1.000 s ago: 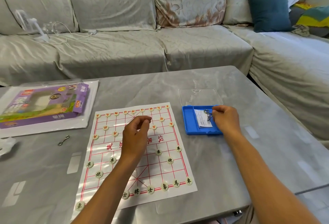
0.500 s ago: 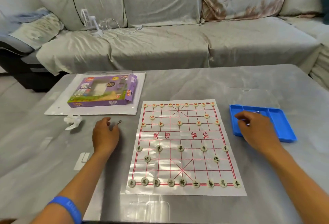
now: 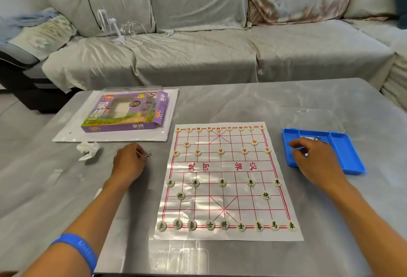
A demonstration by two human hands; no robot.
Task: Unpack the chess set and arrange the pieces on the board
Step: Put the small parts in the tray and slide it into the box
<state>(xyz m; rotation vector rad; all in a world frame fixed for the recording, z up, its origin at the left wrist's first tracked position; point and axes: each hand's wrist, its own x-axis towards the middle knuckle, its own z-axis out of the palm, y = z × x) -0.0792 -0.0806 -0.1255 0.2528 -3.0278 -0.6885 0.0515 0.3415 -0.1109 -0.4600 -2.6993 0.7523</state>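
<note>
The paper chess board [image 3: 222,167] lies flat in the middle of the grey table. Round pale pieces stand on it, red-lettered ones [image 3: 221,151] along the far rows and black-lettered ones [image 3: 224,224] along the near rows. My left hand [image 3: 128,162] rests on the table left of the board, fingertips pinching one end of a small metal clasp [image 3: 148,155]. My right hand [image 3: 317,160] lies with curled fingers over the left part of the blue tray [image 3: 352,162]. Its fingers hide whatever is under them.
A clear lid [image 3: 308,118] lies behind the tray, which holds a paper slip and a metal ring [image 3: 318,138]. The purple game box [image 3: 127,113] sits on a white plastic bag at the back left, with a crumpled tissue [image 3: 88,149] beside it. A grey sofa [image 3: 198,52] stands beyond the table.
My left hand has left the board and moved left to the metal clasp. My head has turned left, so the board sits mid-frame. My right hand stays at the blue tray.
</note>
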